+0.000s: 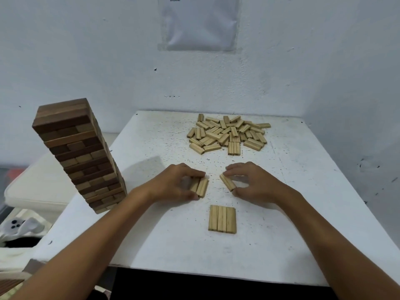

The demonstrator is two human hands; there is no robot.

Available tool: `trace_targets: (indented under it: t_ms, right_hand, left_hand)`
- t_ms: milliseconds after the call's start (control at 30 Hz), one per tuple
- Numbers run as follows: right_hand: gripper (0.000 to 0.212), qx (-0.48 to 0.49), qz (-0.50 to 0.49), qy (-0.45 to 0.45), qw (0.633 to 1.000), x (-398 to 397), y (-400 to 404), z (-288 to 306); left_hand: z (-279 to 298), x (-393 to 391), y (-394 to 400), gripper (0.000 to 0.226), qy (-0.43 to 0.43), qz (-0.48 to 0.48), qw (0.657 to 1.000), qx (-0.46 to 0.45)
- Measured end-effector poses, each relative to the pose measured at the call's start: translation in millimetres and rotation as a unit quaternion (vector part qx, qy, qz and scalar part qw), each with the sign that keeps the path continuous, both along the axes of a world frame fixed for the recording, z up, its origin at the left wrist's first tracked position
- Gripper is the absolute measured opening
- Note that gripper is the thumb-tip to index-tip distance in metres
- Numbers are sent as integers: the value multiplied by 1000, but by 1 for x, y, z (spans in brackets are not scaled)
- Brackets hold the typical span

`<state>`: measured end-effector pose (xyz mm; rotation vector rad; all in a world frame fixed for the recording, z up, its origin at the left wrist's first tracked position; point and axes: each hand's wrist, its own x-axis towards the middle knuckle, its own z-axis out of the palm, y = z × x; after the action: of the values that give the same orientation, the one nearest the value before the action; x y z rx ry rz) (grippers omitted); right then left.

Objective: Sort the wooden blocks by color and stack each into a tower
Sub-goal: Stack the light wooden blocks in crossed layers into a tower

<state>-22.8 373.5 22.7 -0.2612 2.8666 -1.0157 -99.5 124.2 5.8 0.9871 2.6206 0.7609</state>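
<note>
A tall tower of dark brown blocks [82, 156] stands at the table's left edge. A loose pile of light blocks [227, 134] lies at the back of the white table [303, 191]. Three light blocks laid side by side [222, 219] form a flat row near the front. My left hand [175, 185] grips two light blocks [200, 187] held together between fingers and thumb, just left of centre. My right hand [253, 180] pinches a single light block [227, 181] by its ends. Both hands hover just beyond the flat row.
A white wall rises behind the table, with a paper sheet [199, 22] taped to it. Off the table's left side sit a white container lid [36, 187] and some white cloth [19, 230]. The table's front edge drops to dark floor.
</note>
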Motion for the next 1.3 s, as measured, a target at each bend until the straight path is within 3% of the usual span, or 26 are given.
trace_targets:
  t_ms: [333, 600, 900, 1133, 1300]
  right_hand:
    - [29, -38, -29, 16, 999, 0, -6, -7]
    - [33, -45, -31, 59, 997, 1, -5, -15]
    - [31, -23, -1, 20, 1000, -1, 3, -12]
    - [24, -51, -42, 15, 998, -1, 2, -12]
    - [17, -30, -73, 58, 995, 4, -5, -14]
  left_hand:
    - [-4, 9, 34, 65, 35, 19, 998, 58]
    - [-6, 9, 44, 67, 34, 30, 996, 75]
    - [-3, 10, 46, 67, 35, 35, 996, 76]
    - [-6, 15, 50, 31, 43, 30, 993, 104]
    - [-4, 16, 60, 42, 60, -7, 993, 98]
